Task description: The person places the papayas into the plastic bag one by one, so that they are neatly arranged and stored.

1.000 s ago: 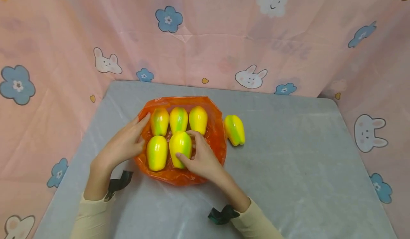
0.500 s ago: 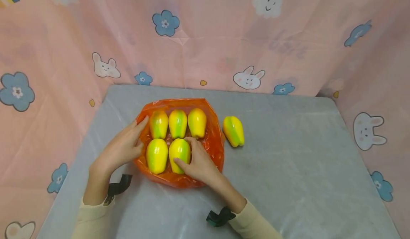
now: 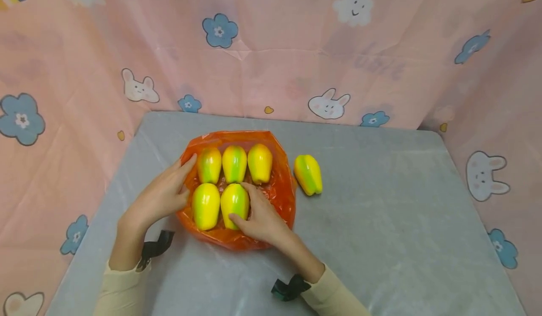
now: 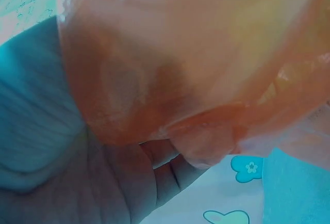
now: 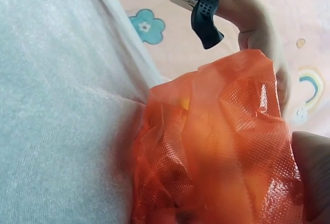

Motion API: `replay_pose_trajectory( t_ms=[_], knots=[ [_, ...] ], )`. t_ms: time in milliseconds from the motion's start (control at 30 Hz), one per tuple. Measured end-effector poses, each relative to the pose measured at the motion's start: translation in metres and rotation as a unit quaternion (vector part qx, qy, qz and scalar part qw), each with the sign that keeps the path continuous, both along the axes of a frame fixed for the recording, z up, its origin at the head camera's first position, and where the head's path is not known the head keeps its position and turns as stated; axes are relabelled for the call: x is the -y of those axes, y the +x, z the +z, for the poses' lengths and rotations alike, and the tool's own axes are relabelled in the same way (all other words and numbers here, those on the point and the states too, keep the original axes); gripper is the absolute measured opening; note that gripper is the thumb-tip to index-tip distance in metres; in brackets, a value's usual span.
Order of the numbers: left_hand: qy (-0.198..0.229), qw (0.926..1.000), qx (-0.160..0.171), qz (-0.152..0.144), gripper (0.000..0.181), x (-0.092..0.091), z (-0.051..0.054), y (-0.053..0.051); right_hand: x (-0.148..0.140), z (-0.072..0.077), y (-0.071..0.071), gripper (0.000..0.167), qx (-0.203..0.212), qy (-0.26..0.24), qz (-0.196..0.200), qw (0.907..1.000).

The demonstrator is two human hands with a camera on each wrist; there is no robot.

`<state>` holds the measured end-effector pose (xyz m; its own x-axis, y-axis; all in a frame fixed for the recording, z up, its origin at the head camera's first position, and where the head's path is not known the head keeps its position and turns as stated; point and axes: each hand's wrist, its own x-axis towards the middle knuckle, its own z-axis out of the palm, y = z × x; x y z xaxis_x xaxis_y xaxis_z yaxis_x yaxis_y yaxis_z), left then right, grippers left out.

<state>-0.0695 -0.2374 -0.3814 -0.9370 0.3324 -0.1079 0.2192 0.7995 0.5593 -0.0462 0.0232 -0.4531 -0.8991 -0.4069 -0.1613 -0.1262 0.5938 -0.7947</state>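
An orange plastic bag (image 3: 282, 203) lies on the table with its mouth spread open. Inside are two rows of glossy yellow-green papaya-shaped fruits, the far row including a middle fruit (image 3: 235, 164). My right hand (image 3: 262, 217) has thumb and fingers around the near row's right fruit (image 3: 234, 205), which sits beside the left fruit (image 3: 206, 207). My left hand (image 3: 158, 196) rests against the bag's left side, index finger extended along the rim. In the left wrist view, the bag partly covers the left palm (image 4: 36, 115). The right wrist view shows mostly the bag (image 5: 216, 152).
Another yellow-green fruit (image 3: 308, 175) lies on the grey table covering (image 3: 381, 222), just right of the bag. A pink patterned cloth (image 3: 271, 62) hangs behind and along both sides. Dark straps (image 3: 290, 288) sit at both wrists.
The right hand has lowered slightly with its fruit, which now sits level with its neighbour in the near row. The left hand stays at the bag's side. The head view has shifted a little.
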Motion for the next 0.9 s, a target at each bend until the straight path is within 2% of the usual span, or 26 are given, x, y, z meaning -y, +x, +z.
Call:
replay_pose_trajectory(
  t_ms=[367, 667, 900],
  knots=[
    [0.003, 1.0000, 0.001, 0.002, 0.082, 0.001, 0.001, 0.000, 0.002, 0.001, 0.001, 0.089, 0.013, 0.018, -0.008, 0.9997],
    [-0.001, 1.0000, 0.001, -0.001, 0.082, 0.001, 0.001, -0.001, -0.006, 0.010, 0.000, 0.101, 0.010, 0.061, 0.015, 0.9980],
    [-0.002, 1.0000, 0.008, -0.003, 0.082, 0.001, 0.000, -0.001, -0.012, 0.024, 0.003, 0.089, -0.013, 0.081, 0.019, 0.9964]
  ],
)
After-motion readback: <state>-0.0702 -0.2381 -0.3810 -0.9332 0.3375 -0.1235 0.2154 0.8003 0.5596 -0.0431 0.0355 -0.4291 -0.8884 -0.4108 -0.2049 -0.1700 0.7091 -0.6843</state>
